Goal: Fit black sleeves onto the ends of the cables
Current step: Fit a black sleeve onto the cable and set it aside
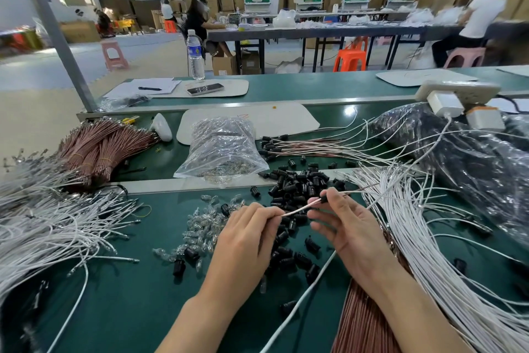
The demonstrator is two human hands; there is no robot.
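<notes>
Thin pinkish cable [300, 208] with a small black sleeve [324, 198] threaded on it. The left hand [246, 235] pinches the cable's end, and the right hand [343, 226] pinches the black sleeve.

Green bench [137, 281]: white cables [57, 226] left, black sleeves [297, 181] centre, clear bag [223, 149] far.

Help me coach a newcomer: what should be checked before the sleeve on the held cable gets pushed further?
1. Left hand pinches the cable: ok.
2. Right hand grips the sleeve, threaded on the cable: ok.
3. Sleeve seated at a cable end: not ok, it sits partway along.
4. Cable end in the left fingers sound: cannot tell, hidden.
5. Pile of spare sleeves within reach: ok, it lies just beyond the hands.
</notes>
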